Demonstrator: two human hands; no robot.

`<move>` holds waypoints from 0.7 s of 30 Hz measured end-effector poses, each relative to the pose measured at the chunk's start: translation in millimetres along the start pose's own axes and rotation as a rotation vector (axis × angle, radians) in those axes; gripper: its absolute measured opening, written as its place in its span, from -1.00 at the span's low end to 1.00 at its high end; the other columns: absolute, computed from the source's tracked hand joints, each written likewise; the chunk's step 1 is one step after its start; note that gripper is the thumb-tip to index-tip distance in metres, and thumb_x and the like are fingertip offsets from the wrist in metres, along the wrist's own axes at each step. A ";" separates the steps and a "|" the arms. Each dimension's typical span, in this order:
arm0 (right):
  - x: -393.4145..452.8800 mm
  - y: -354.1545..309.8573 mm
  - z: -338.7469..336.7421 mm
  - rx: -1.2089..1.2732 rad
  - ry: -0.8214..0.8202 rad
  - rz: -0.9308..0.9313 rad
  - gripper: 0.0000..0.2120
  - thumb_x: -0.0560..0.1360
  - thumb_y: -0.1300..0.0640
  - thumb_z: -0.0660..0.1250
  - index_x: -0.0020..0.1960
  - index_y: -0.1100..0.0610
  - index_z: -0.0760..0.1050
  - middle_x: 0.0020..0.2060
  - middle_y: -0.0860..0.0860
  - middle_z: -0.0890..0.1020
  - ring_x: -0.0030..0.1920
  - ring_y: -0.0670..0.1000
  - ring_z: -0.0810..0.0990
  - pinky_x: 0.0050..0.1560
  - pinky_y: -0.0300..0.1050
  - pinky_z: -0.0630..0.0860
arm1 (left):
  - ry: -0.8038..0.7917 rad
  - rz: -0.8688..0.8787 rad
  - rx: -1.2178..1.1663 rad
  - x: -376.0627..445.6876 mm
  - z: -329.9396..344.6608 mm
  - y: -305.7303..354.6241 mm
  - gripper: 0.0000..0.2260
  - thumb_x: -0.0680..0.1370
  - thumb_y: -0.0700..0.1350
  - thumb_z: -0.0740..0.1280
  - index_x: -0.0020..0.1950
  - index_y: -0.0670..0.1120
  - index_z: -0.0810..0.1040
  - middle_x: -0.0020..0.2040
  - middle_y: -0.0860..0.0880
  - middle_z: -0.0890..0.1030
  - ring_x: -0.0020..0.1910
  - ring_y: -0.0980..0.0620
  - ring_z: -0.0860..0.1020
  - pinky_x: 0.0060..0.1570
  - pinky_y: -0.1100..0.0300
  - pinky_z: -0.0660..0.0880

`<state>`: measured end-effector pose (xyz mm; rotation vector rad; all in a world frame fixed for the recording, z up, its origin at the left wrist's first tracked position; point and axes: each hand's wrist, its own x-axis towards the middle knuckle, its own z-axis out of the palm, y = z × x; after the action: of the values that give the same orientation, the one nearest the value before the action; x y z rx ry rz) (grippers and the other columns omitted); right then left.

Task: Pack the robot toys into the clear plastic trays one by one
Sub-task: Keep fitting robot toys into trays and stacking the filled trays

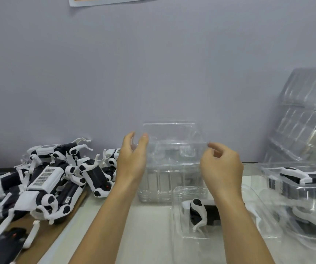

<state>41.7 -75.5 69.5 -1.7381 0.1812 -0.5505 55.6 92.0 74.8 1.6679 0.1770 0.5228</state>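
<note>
Pinching clear tray [174, 141] by side edges, left hand [132, 159] & right hand [222, 166], lifted above tray stack [159, 187]; toy pile [54, 178] crowding left.

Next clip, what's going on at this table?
A person is packing black-and-white robot dog toys into clear plastic trays. Both hands hold one empty clear tray raised in front of the wall: the left hand grips its left edge, the right hand pinches its right edge. Below the right forearm, one toy already lies in a tray. A loose heap of unpacked toys waits at the left; filled trays sit at the right.
</note>
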 end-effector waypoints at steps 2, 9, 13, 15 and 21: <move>0.3 -2.4 1.3 0.079 0.036 -0.016 -0.75 0.60 0.13 0.19 0.22 0.03 0.54 0.00 -0.16 0.58 0.07 -0.11 0.52 -0.06 -0.28 0.36 | 0.000 0.032 -0.055 -1.1 -0.7 4.7 -0.58 0.62 0.15 0.23 0.48 0.20 0.31 0.28 0.20 0.34 0.35 0.07 0.40 0.30 0.08 0.33; 0.8 -7.4 3.9 0.292 0.036 -0.012 -0.90 0.62 -0.05 0.20 0.10 -0.07 0.42 0.04 -0.10 0.57 0.06 -0.04 0.56 0.02 -0.11 0.49 | -0.002 0.104 -0.236 -2.1 -3.1 17.8 -0.76 0.58 0.00 0.33 0.20 0.28 0.47 0.01 0.20 0.56 0.02 0.10 0.58 -0.11 0.24 0.45; 1.5 -7.6 3.7 0.351 0.009 0.049 -0.81 0.56 -0.07 0.31 0.13 -0.09 0.40 0.07 -0.06 0.57 0.06 0.01 0.58 0.06 0.02 0.57 | 0.005 0.020 -0.356 3.1 -7.5 21.8 -0.90 0.59 0.01 0.32 0.08 0.20 0.52 0.07 0.07 0.54 -0.04 0.03 0.50 -0.06 0.18 0.44; 1.8 -7.7 2.7 0.404 -0.027 0.074 -0.80 0.55 -0.04 0.35 0.13 -0.11 0.41 0.07 -0.08 0.56 0.08 0.01 0.58 0.10 0.06 0.57 | 0.028 -0.061 -0.356 8.1 -12.0 23.7 -0.93 0.58 0.01 0.33 0.04 0.11 0.51 0.02 -0.01 0.51 -0.11 0.01 0.47 -0.15 0.19 0.42; -1.4 -9.0 4.7 0.486 -0.149 0.066 -0.85 0.59 -0.06 0.32 0.14 -0.08 0.47 0.09 -0.06 0.59 0.11 0.03 0.62 0.15 0.05 0.57 | 0.087 -0.149 -0.281 12.0 -35.8 32.3 -0.72 0.61 0.06 0.28 0.22 -0.07 0.49 0.00 -0.10 0.50 -0.17 0.00 0.52 -0.24 0.16 0.44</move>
<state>41.0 -68.6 77.1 -1.2877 -0.0034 -0.3753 44.9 123.3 111.8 1.3479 0.2766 0.4839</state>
